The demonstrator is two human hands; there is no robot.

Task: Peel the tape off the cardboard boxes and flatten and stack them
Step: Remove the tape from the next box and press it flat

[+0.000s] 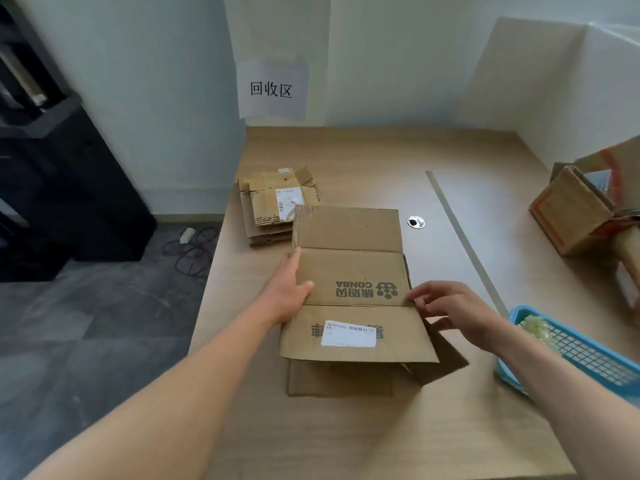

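Note:
A flattened brown cardboard box (pixel 349 275) with dark print and a white label lies in the middle of the wooden table (pixel 346 427), its flaps spread front and back. My left hand (pixel 289 289) holds its left edge, thumb on top of the panel. My right hand (pixel 450 310) pinches its right edge with curled fingers. A stack of flattened boxes (pixel 273 202) lies just behind it, at the table's far left.
Unflattened boxes (pixel 581 209) with red tape stand at the right edge. A blue mesh basket (pixel 588 355) sits near my right forearm. A round cable hole (pixel 415 222) and a seam cross the tabletop. The floor drops away on the left, with cables.

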